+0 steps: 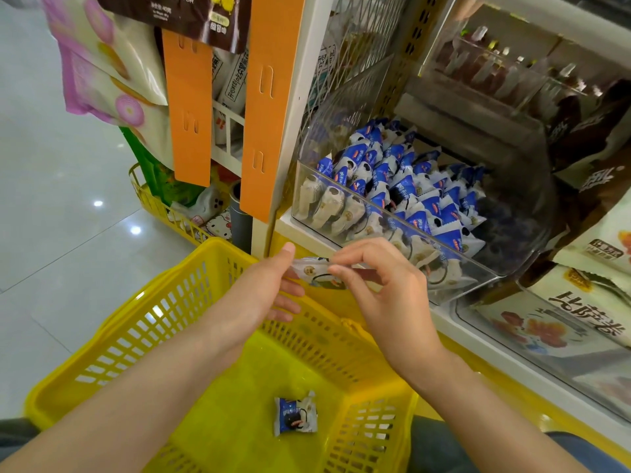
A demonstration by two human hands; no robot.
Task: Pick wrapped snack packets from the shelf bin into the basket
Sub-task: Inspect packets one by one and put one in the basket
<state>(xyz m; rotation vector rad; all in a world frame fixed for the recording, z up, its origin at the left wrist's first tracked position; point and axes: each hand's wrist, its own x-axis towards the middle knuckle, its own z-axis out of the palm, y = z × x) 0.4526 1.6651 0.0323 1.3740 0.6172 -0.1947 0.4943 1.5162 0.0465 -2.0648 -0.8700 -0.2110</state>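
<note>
A clear plastic shelf bin holds several blue-and-white wrapped snack packets. Just below its front edge, both hands hold one packet over the far rim of the yellow basket. My right hand pinches the packet's right end between thumb and fingers. My left hand holds its left end, thumb on top and fingers underneath. One more packet lies on the basket's floor.
Orange hanging strips and pink snack bags hang at the shelf's end. A second yellow basket with goods stands on the tiled floor behind. Another clear bin with orange-printed packs sits to the right.
</note>
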